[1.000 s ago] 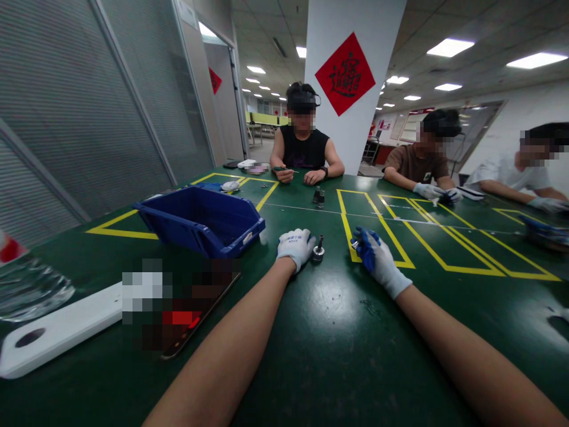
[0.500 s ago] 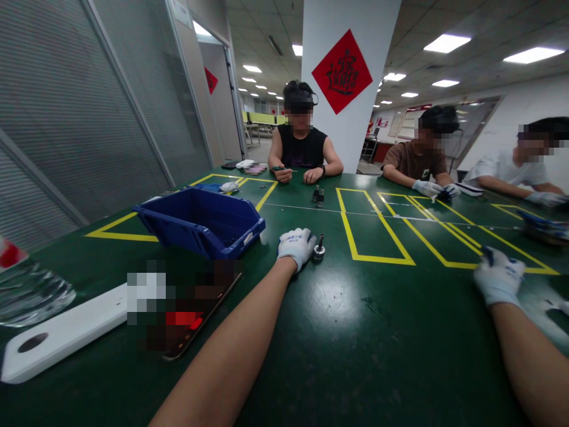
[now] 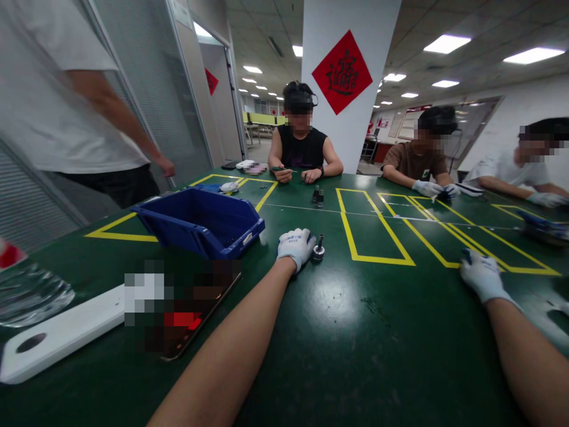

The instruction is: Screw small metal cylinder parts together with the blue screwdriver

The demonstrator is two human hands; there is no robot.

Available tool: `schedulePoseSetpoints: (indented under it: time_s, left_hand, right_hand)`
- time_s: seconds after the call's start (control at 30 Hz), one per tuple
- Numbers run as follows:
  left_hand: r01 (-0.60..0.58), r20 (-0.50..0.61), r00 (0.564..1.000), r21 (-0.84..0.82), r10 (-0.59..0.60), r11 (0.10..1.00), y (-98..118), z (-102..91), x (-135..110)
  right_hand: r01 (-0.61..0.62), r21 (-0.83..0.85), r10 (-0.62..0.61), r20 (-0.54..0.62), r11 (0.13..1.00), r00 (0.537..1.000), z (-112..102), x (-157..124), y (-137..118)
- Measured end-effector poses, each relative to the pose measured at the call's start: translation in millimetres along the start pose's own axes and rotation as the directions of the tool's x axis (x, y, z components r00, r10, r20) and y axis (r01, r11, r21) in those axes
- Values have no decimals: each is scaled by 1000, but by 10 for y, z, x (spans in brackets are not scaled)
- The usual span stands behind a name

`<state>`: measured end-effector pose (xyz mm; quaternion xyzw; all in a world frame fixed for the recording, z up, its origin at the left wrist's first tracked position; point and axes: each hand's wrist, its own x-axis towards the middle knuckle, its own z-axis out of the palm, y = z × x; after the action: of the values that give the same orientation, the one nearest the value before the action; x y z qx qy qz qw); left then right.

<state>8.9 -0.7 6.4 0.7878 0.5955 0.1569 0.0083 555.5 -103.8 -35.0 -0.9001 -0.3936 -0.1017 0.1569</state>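
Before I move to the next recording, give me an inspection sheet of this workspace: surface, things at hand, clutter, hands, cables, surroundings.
Surface: glossy dark-green tabletop, marked with yellow tape rectangles.
Things at hand: small silver disc-shaped part with upright dark stem; blue plastic open bin.
Clutter: clear plastic bottle; long white slab with dark oval hole; thin dark panel with red patch.
Hands: white-gloved left hand, close beside the silver part, contact unclear; white-gloved right hand, off to the right, grip unclear.
Cables: nothing clearly seen.
Surroundings: three seated people; one standing person at left; white pillar with red diamond sign.
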Motion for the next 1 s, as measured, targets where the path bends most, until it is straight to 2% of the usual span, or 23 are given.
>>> schedulePoseSetpoints:
  time_s: [0.13,0.3,0.4,0.57,0.63,0.7,0.77,0.83,0.93,1.0]
  left_hand:
    - [10,10,1000,-2,-10,1000,5,-14,-5]
    - [29,29,999,-4,-29,1000,12,-25,-10]
    - [28,32,999,-9,-28,1000,12,-24,-9]
    - [13,17,1000,-25,-13,1000,1,-22,-9]
    - [15,18,1000,-34,-14,999,-3,-22,-13]
    - [22,27,999,-56,-21,998,-9,-12,-9]
    - [43,8,999,-106,-43,993,-19,11,10]
    - [75,-38,996,-188,-83,979,-35,43,46]
    - [101,-100,985,-349,-144,932,-58,68,102]
    - [96,-114,980,-450,-164,888,-62,48,114]
  right_hand:
    - [-20,-29,23,92,999,996,-37,-28,-50]
    - [39,-35,-34,132,999,991,-32,-4,-85]
    - [39,27,-42,119,999,992,7,42,-70]
    - [-2,148,2,-3,989,1000,35,75,14]
    - [-10,171,29,-109,985,994,-11,33,14]
    - [18,201,32,-246,979,969,-96,-62,-79]
    - [103,223,-14,-370,969,929,-201,-232,-320]
    - [245,233,-123,-438,941,890,-297,-491,-723]
    - [530,269,-404,-407,804,819,-366,-1002,-1523]
    - [687,288,-610,-317,667,726,-351,-1337,-2056]
